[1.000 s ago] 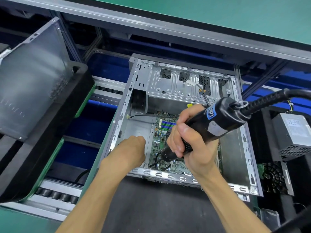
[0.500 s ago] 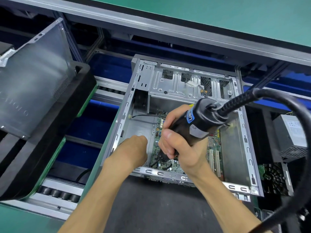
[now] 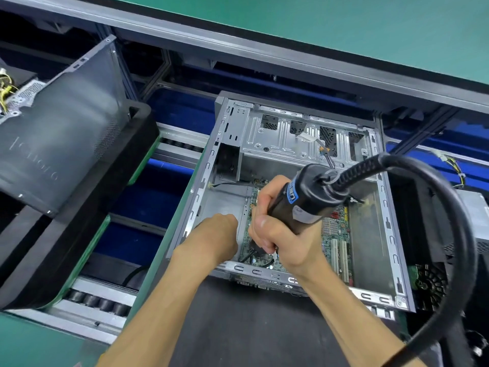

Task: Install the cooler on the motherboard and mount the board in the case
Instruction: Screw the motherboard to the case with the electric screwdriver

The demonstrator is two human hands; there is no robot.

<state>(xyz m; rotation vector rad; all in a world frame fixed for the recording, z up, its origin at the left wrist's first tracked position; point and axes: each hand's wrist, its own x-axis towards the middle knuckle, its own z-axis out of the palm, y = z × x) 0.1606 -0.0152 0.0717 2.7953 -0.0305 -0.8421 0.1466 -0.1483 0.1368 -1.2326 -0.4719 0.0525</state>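
An open grey metal case (image 3: 288, 144) lies on its side in front of me. A green motherboard (image 3: 336, 234) sits on its floor. My right hand (image 3: 277, 229) grips a black electric screwdriver (image 3: 304, 200), tip down over the board's near left part; the tip is hidden by my fingers. Its thick black cable (image 3: 449, 207) loops off to the right. My left hand (image 3: 217, 234) is inside the case at the board's left edge, back of the hand towards me, fingers hidden. No cooler can be made out on the board.
A second dark case (image 3: 60, 144) stands tilted on a black tray (image 3: 87, 221) at the left. Conveyor rollers (image 3: 98, 303) run under it. A power supply (image 3: 476, 221) and a black fan (image 3: 428, 284) lie at the right. A dark mat (image 3: 238, 327) is under my forearms.
The screwdriver has swung more upright and shifted left over the board, its cable now arching down the right side. My left hand has stayed at the board's left edge.
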